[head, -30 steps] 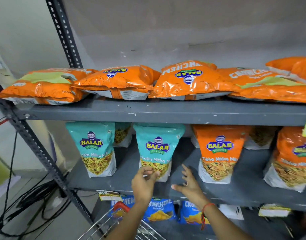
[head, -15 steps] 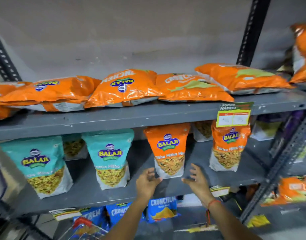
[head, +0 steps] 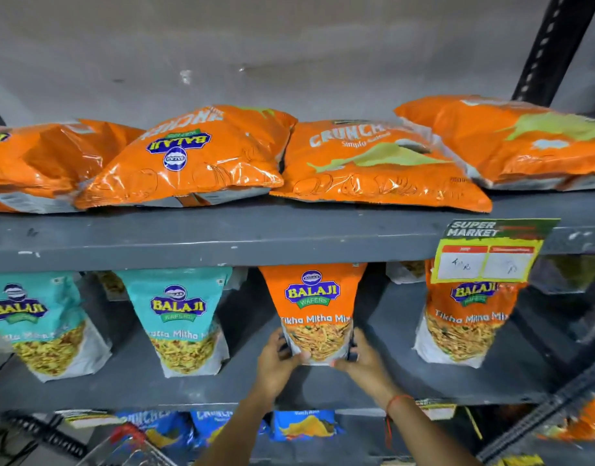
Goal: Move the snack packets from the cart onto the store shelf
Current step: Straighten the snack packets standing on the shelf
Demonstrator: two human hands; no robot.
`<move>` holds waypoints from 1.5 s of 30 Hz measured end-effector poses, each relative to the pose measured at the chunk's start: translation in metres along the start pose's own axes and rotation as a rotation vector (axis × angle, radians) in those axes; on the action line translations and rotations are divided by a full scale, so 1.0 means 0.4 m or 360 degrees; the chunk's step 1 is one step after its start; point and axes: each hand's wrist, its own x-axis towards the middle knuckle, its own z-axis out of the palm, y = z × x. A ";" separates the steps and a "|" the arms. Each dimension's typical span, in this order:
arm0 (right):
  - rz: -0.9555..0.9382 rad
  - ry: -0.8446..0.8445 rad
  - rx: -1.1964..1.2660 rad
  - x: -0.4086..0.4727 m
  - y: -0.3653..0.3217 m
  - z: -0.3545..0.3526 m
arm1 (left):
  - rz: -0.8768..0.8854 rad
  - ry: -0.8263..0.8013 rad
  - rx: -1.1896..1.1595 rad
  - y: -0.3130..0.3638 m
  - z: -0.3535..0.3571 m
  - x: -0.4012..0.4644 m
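On the middle shelf (head: 383, 385), both hands, left hand (head: 278, 363) and right hand (head: 360, 361), are cupped round the base of the orange pouch (head: 318, 314), which stands upright. Let go unevenly and I'd guess it flops forward. Teal pouch (head: 181, 317) left, another orange pouch (head: 464, 327) right, price tag (head: 489, 252) overhead, so room's a bit tight.

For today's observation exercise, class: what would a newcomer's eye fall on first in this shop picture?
First, the row of big orange crisp bags lying flat along the upper shelf. Next, below it, the left hand and right hand gripping both sides of an upright orange Tikha Mitha Mix pouch, with teal pouches standing to its left. A yellow price tag hangs at the right.
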 end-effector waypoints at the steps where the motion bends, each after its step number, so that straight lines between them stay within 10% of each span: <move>1: -0.0017 -0.0003 -0.0006 -0.002 0.001 -0.001 | 0.0006 -0.0005 0.0005 0.001 -0.001 -0.002; 10: -0.0034 0.0109 0.0082 -0.083 -0.015 -0.025 | 0.0171 0.0624 0.0205 0.090 0.034 -0.109; 23: 0.0113 0.0992 0.0227 -0.253 0.070 -0.361 | 0.0320 -0.0140 0.0320 0.195 0.399 -0.179; 45: 0.0097 0.0330 0.0200 -0.090 0.212 -0.569 | 0.0072 -0.0326 0.0178 0.109 0.610 -0.066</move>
